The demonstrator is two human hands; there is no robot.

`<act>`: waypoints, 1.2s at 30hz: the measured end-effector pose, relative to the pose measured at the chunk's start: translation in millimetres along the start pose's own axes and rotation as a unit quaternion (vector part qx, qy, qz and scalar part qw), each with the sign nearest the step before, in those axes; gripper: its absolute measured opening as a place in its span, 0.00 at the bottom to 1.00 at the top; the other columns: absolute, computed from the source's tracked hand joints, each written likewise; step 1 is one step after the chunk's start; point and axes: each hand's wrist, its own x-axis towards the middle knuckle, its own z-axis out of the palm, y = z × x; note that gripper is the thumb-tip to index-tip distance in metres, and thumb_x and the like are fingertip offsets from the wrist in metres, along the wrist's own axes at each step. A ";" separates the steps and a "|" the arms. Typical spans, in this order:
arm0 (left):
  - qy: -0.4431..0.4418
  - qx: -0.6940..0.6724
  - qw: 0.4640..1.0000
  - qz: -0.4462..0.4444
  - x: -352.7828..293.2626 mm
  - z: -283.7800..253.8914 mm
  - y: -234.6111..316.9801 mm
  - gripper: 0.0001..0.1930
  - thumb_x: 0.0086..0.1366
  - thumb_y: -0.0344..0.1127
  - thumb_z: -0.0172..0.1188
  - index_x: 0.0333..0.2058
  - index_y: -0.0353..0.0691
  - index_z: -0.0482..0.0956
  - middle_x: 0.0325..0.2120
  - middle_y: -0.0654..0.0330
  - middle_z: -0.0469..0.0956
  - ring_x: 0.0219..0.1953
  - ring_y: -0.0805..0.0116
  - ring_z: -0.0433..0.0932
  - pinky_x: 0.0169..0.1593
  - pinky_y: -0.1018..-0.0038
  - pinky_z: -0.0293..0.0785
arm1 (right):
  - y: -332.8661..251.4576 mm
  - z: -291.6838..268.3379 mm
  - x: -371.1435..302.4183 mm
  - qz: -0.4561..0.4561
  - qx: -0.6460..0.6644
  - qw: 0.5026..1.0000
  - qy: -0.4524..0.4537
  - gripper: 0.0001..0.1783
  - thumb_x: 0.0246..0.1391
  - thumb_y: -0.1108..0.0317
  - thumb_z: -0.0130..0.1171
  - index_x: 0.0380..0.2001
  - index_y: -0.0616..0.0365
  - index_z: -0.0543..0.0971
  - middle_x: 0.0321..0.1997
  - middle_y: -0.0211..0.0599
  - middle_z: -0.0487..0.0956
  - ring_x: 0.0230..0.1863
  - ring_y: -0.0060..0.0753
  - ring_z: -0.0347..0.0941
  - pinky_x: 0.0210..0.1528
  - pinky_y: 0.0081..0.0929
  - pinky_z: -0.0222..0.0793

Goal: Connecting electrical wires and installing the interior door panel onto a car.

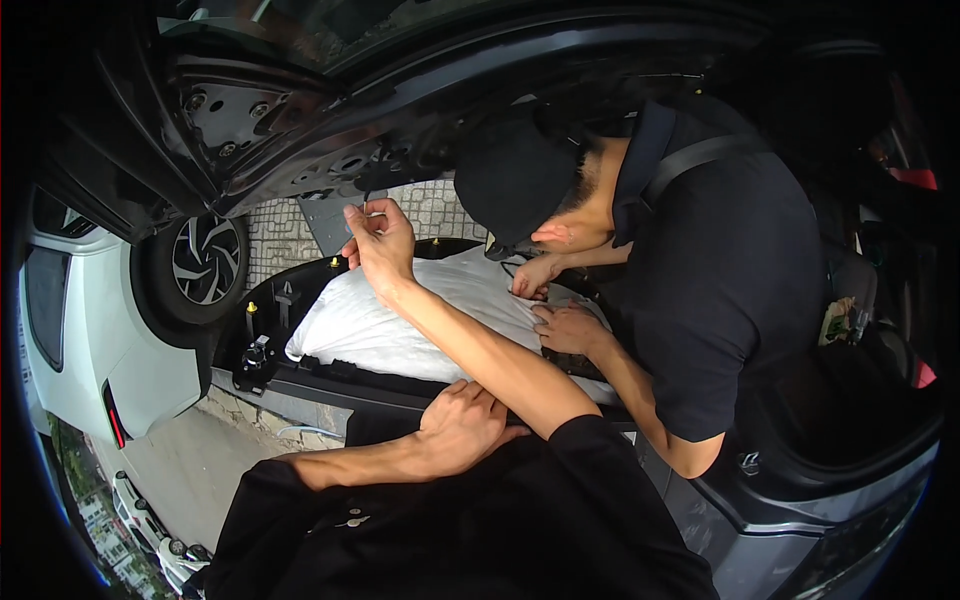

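Note:
My right arm reaches across to the left, over a dark trim panel (300, 387) lined with a puffy white pad (440, 292). Raised above the pad's far left part, my right hand (382, 243) has thumb and fingers pinched by a thin dark piece, too small to make out. My left hand (462, 428) is closed at the panel's near edge, partly beneath my right forearm; its fingertips are hidden. A co-worker's two hands, one hand (537, 275) and the other hand (570, 328), touch the pad's right end. Yellow clips (252, 309) stick up along the panel's rim.
A co-worker in a black cap (515, 180) leans in from the right. A dark car panel (380, 130) with holes and bolts arches overhead. To the left stands a white car (150, 375). Behind the pad lies patterned paving (277, 235).

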 end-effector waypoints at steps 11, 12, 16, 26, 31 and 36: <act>-0.008 -0.037 0.999 -0.038 13.5 -4.3 -22.3 0.26 0.65 0.54 0.67 0.38 0.29 0.84 0.34 0.48 0.83 0.41 0.53 0.84 0.48 0.62 0.79 | 6.0 0.3 37.1 0.010 -0.011 1.000 0.017 0.18 0.66 0.62 0.67 0.46 0.59 0.71 0.26 0.32 0.74 0.19 0.21 0.76 0.14 0.21 0.65; -0.008 -0.037 0.999 -0.039 13.7 -4.4 -23.9 0.26 0.65 0.54 0.67 0.38 0.29 0.84 0.34 0.48 0.83 0.41 0.53 0.84 0.48 0.62 0.79 | 6.1 1.4 38.8 0.011 -0.011 1.000 0.017 0.18 0.66 0.62 0.67 0.46 0.59 0.71 0.26 0.32 0.74 0.19 0.21 0.76 0.14 0.21 0.65; 0.006 -0.032 0.998 -0.049 19.1 -4.7 -29.0 0.27 0.65 0.54 0.67 0.38 0.28 0.83 0.33 0.46 0.83 0.40 0.52 0.85 0.47 0.61 0.80 | 1.1 4.9 45.4 0.010 -0.031 0.999 0.016 0.17 0.66 0.62 0.67 0.45 0.60 0.71 0.28 0.33 0.75 0.19 0.21 0.75 0.15 0.20 0.65; 0.036 -0.044 0.997 -0.049 23.0 -7.6 -29.4 0.28 0.68 0.55 0.64 0.38 0.26 0.83 0.32 0.44 0.83 0.39 0.48 0.85 0.47 0.59 0.80 | -2.6 6.3 45.3 0.001 -0.021 1.000 -0.017 0.16 0.64 0.63 0.69 0.42 0.61 0.73 0.26 0.32 0.77 0.18 0.22 0.76 0.14 0.22 0.67; 0.039 -0.081 0.994 -0.069 31.9 -26.4 -7.8 0.29 0.68 0.57 0.64 0.38 0.27 0.84 0.32 0.43 0.84 0.39 0.45 0.85 0.47 0.58 0.80 | -32.7 -14.5 20.7 0.043 -0.112 0.992 -0.050 0.15 0.65 0.63 0.67 0.41 0.62 0.74 0.29 0.34 0.77 0.21 0.23 0.78 0.17 0.21 0.70; -0.008 -0.103 0.989 -0.106 40.7 -71.6 -8.6 0.28 0.68 0.56 0.64 0.33 0.28 0.85 0.30 0.41 0.84 0.39 0.42 0.85 0.45 0.53 0.81 | -84.0 -14.6 3.0 0.085 -0.211 0.970 -0.085 0.15 0.65 0.64 0.67 0.42 0.64 0.74 0.30 0.36 0.78 0.22 0.24 0.78 0.19 0.22 0.73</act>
